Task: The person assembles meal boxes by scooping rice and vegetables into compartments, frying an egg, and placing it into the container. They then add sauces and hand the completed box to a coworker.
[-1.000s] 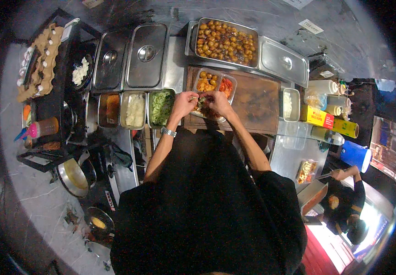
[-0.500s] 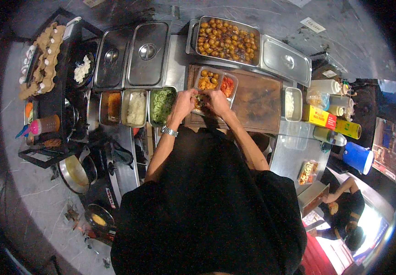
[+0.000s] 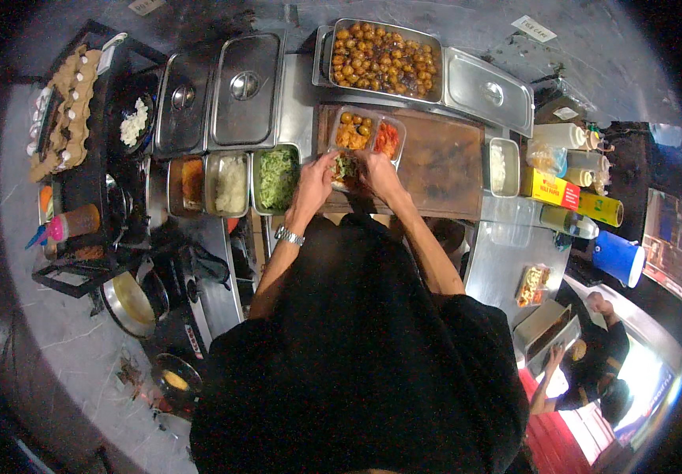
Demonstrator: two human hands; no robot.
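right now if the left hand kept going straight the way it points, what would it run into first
The left hand points up and slightly right, at the clear divided tray on the wooden board. It would probably meet the greens in the tray's near compartment first, though depth is hard to judge.

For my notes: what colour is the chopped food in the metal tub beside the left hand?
Green, in the rectangular metal tub; head view.

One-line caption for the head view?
Both hands, left hand and right hand, place greens in a clear tray on a cutting board.
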